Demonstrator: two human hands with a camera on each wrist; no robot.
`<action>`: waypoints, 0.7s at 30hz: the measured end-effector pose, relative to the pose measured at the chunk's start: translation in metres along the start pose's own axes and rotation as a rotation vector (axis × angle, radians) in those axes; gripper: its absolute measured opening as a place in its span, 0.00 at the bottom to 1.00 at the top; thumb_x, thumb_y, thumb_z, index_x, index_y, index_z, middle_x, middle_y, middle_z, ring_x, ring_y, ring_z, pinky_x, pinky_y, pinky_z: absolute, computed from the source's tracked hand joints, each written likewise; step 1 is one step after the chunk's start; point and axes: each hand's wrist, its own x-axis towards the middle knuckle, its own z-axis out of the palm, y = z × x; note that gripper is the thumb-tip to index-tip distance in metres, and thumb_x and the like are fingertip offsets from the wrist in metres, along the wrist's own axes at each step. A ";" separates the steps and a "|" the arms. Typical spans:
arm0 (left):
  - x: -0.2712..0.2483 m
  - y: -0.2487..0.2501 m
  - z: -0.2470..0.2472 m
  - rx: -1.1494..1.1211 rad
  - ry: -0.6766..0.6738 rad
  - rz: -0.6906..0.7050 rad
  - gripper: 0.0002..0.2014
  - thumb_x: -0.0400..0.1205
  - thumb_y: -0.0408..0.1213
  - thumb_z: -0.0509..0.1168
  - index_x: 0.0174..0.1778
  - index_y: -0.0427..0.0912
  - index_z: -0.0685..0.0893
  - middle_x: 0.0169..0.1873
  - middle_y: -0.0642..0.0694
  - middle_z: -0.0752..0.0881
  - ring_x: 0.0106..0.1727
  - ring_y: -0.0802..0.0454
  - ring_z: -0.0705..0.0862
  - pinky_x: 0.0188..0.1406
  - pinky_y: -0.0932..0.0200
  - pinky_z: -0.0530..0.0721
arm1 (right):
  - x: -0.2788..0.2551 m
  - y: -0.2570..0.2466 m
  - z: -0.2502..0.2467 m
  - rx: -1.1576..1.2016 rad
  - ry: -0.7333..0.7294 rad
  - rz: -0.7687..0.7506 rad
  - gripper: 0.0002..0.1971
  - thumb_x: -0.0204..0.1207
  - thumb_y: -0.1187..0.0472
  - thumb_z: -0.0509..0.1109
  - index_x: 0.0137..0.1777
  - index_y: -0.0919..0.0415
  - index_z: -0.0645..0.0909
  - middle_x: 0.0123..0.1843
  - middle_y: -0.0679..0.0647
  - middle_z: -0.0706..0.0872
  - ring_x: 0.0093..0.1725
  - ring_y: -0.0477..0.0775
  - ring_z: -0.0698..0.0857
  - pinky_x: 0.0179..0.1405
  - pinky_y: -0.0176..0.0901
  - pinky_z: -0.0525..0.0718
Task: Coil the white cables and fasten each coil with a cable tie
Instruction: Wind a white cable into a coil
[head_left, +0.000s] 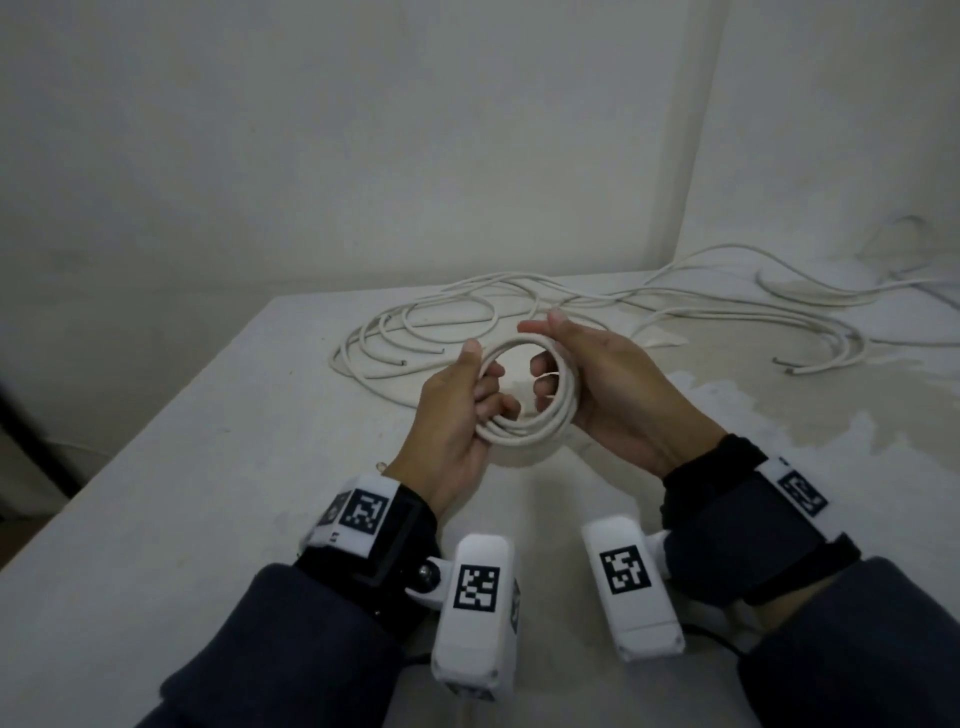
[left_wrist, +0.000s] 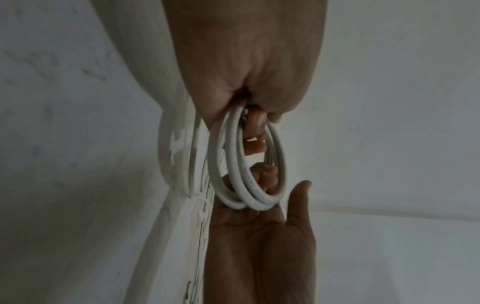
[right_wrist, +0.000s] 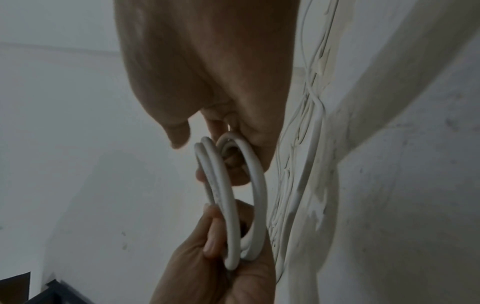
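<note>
White cable coil (head_left: 524, 415), several round turns, held above the tabletop (head_left: 208, 467) between both hands. Left hand (head_left: 452, 421): fingers (head_left: 493, 400) curled through the ring from inside, thumb lying along the outer edge, gripping the coil's left side. In the left wrist view the turns (left_wrist: 249, 174) hang from that hand's closed fingers. Right hand (head_left: 602, 384): fingers hooked through the coil's right side, thumb raised clear above the rim; the right wrist view shows the turns (right_wrist: 233, 195) caught in its curled fingers. A thin pale strip (head_left: 550, 375) shows at the right fingertips, possibly a cable tie; too small to confirm. Behind the hands, loose white cables (head_left: 441, 322) lie in sprawling loops on the tabletop, with more strands (head_left: 805, 301) trailing off to the right near the wall (head_left: 363, 130).
</note>
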 end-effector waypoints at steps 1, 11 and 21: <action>0.000 0.000 0.000 0.008 -0.006 -0.009 0.18 0.89 0.42 0.53 0.38 0.35 0.74 0.16 0.52 0.66 0.13 0.62 0.64 0.17 0.70 0.73 | 0.000 0.000 0.000 -0.002 -0.009 -0.006 0.11 0.83 0.56 0.64 0.57 0.62 0.83 0.31 0.55 0.80 0.24 0.48 0.80 0.29 0.39 0.83; -0.006 0.001 -0.001 0.033 -0.169 -0.081 0.14 0.90 0.38 0.49 0.61 0.38 0.78 0.22 0.48 0.69 0.15 0.59 0.62 0.18 0.65 0.74 | 0.002 0.004 -0.003 -0.101 0.043 -0.040 0.12 0.87 0.64 0.57 0.50 0.62 0.82 0.26 0.50 0.61 0.20 0.44 0.59 0.15 0.34 0.61; -0.012 0.007 0.006 0.394 -0.153 -0.007 0.25 0.85 0.57 0.56 0.43 0.35 0.80 0.16 0.51 0.62 0.16 0.56 0.57 0.18 0.64 0.66 | 0.002 0.001 -0.007 0.149 -0.048 0.166 0.17 0.79 0.64 0.57 0.60 0.60 0.84 0.22 0.52 0.66 0.15 0.45 0.57 0.17 0.34 0.54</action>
